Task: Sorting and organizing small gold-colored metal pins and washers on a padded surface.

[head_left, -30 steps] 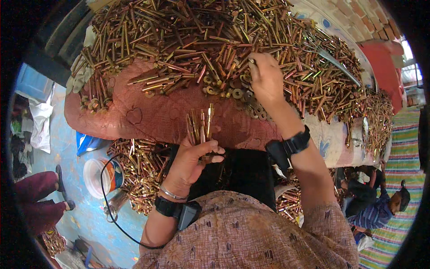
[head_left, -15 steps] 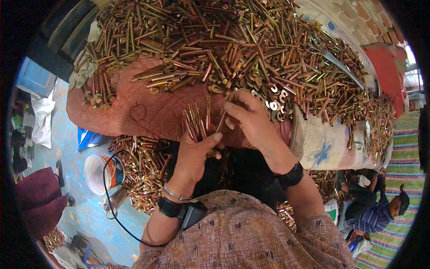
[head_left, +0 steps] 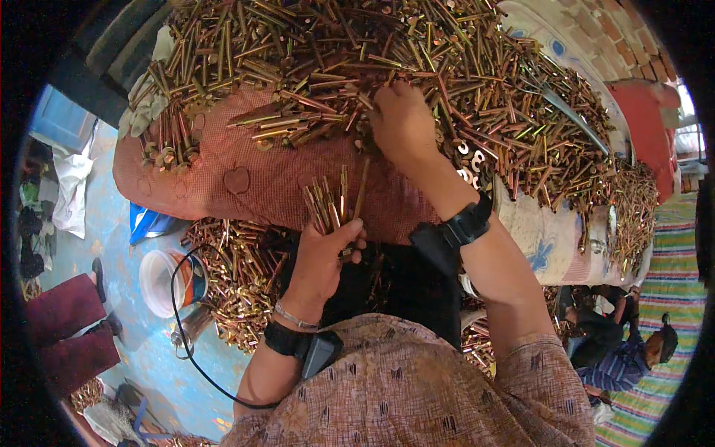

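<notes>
The left hand (head_left: 313,261) has its fingers (head_left: 347,233) closed around a bundle of bolts (head_left: 325,208), near the edge of the red cloth (head_left: 238,160). The right hand (head_left: 406,125) is at the large pile of bolts (head_left: 313,48), beside some washers (head_left: 475,159); whether its fingers grasp something, I cannot tell.

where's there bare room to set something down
Red cloth, between the small bolt cluster at far left and the bolts in the left hand; also pale cloth at right, below the main pile. Crowded: that pile, around the right hand.
</notes>
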Demonstrator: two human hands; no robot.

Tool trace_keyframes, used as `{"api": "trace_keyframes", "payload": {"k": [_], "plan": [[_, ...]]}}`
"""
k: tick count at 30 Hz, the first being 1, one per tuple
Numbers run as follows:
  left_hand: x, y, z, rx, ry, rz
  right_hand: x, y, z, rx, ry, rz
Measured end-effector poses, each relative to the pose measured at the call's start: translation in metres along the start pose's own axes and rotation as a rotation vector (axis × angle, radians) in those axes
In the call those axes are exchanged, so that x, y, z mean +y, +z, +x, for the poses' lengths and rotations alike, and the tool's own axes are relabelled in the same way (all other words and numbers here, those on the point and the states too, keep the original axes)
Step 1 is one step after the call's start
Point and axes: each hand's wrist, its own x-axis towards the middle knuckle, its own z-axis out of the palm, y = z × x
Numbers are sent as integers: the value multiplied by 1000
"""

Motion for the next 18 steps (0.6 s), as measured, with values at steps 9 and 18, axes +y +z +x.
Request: {"api": "trace_keyframes", "payload": {"k": [9,18], "plan": [[3,-4,-1,-5,-5,45,16,-78,-38,-140,265,613],[3,0,-4,-3,-20,70,24,-59,-70,-193,371,728]]}}
